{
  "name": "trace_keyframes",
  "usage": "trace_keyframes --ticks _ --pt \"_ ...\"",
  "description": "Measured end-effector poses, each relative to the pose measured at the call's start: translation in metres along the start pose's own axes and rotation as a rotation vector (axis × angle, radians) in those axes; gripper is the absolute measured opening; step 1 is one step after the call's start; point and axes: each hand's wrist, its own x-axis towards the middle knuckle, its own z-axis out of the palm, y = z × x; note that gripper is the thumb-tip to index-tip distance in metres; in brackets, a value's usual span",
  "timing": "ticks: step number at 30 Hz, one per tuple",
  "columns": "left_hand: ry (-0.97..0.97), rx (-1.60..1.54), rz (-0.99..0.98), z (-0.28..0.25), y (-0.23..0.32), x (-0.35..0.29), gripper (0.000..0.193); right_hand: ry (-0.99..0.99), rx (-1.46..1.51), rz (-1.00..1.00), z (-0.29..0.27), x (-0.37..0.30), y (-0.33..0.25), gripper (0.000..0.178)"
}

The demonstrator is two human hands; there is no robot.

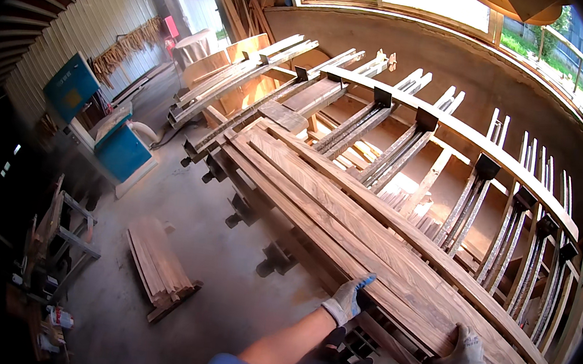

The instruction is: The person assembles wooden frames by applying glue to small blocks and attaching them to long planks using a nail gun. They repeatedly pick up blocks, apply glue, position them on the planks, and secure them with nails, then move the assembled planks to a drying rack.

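Nearest, at lower right, a right hand (464, 353) in a pale glove, laid on long brown boards (330, 219); impossible to tell whether gripping or merely resting. Slightly farther left, a left hand (345, 299) in a grey glove with blue fingertips, touching the near edge of the same boards; grip partly hidden, so no telling whether closed. Side by side beneath both, boards running from lower right toward upper left, across metal clamp bars (405, 152). Down to the left, on the grey floor (219, 310), a stack of brown planks (160, 264). Beyond the boards, a long pale rail (483, 141) lying across the bars. Farther off at left, a blue machine (123, 148); past that, a corrugated wall (82, 29).
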Motion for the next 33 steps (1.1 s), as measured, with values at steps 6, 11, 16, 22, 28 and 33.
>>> trace_keyframes --ticks 6,11,16,22,28,33 --pt "-0.306 0.586 -0.424 0.003 0.02 -0.022 0.025 0.097 -0.003 -0.094 0.027 0.022 0.021 0.076" --pt "-0.313 0.545 -0.214 0.003 0.004 -0.042 0.023 0.095 0.025 -0.067 0.054 0.024 0.048 0.044" --pt "-0.193 0.83 -0.1 0.019 -0.011 -0.08 0.027 0.05 -0.133 -0.017 0.077 0.033 0.055 0.059" --pt "-0.253 1.054 -0.142 0.077 -0.052 -0.114 0.024 -0.06 -0.223 0.044 0.05 0.008 0.02 0.093" --pt "-0.394 1.163 -0.094 0.119 -0.109 -0.127 0.024 0.308 -0.047 0.052 0.068 -0.025 0.03 0.092" --pt "-0.571 1.301 0.06 0.116 -0.132 -0.135 0.023 0.878 0.167 0.169 0.077 -0.116 0.028 0.054"
